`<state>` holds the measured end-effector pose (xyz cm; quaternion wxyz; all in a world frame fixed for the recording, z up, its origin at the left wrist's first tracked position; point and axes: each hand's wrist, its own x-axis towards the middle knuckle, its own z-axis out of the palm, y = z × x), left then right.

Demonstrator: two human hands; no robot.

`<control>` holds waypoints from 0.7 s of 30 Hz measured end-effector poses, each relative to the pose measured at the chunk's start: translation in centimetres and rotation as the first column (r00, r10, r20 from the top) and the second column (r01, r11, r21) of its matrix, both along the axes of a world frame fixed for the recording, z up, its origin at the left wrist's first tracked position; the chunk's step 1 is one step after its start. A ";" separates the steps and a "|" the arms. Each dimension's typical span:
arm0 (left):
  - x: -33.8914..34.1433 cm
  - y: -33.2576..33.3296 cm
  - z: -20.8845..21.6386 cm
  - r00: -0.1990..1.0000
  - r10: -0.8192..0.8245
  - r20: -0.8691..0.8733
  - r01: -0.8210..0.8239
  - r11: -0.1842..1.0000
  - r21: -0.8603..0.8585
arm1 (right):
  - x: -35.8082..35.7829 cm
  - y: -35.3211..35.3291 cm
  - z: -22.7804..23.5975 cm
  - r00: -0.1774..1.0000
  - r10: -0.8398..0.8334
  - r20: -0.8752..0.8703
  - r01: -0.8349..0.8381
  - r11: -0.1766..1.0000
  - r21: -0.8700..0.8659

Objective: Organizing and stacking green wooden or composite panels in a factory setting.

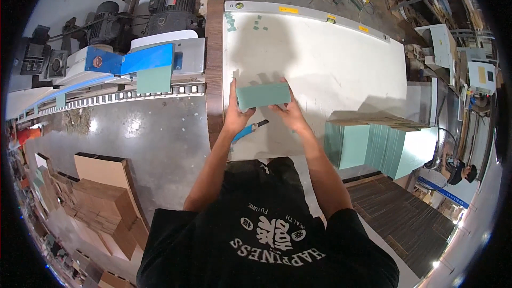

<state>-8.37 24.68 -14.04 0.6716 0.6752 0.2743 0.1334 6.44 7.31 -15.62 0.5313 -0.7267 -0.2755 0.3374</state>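
A pale green rectangular board piece [264,96] is gripped by its two ends over the white worktable [341,64]. My left hand [237,114] closes on the left end, fingers along the far side and thumb at the near edge. On the right end my right hand [290,114] holds it the same way. Just below the board, close to my left wrist, lies a utility knife [249,131] with a blue handle and dark tip. Small green scraps [258,23] are scattered on the table's far left.
A spirit level [309,15] lies along the far table edge. At right stand stacked green panels [384,146]. To the left is a machine with a motor [173,8] and roller chain [128,93]. Brown boards [101,202] stand at lower left. Another person [460,173] is far right.
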 end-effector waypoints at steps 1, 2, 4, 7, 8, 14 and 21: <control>-0.2 -0.2 -0.6 1.000 0.003 -0.007 -0.003 1.000 0.003 | -0.5 0.3 0.3 1.000 0.003 -0.007 -0.003 1.000 0.003; -0.3 -0.5 -1.3 1.000 0.028 0.013 -0.028 1.000 0.011 | -0.8 0.5 0.7 1.000 -0.012 -0.012 0.012 1.000 0.025; -0.3 -0.7 -1.8 0.998 0.051 0.031 -0.051 0.998 0.021 | -1.0 0.6 1.1 0.999 -0.029 -0.021 0.030 0.998 0.049; -0.1 -0.4 -1.8 0.998 0.040 0.058 -0.045 0.995 0.087 | 0.2 0.5 1.5 0.984 0.036 0.174 -0.032 0.999 -0.026; -0.1 -0.1 -1.9 0.998 0.029 0.062 -0.038 0.987 0.154 | 0.4 0.6 2.1 0.981 0.038 0.192 -0.038 0.999 -0.005; -1.2 2.7 -2.7 0.995 -0.076 -0.070 0.090 0.970 0.226 | 2.8 0.9 5.6 0.989 0.128 0.079 -0.115 0.980 -0.160; -2.6 3.7 -0.1 0.881 -0.045 -0.471 -0.094 0.959 -0.266 | 3.9 0.1 4.2 0.996 0.095 -0.004 -0.094 0.983 -0.156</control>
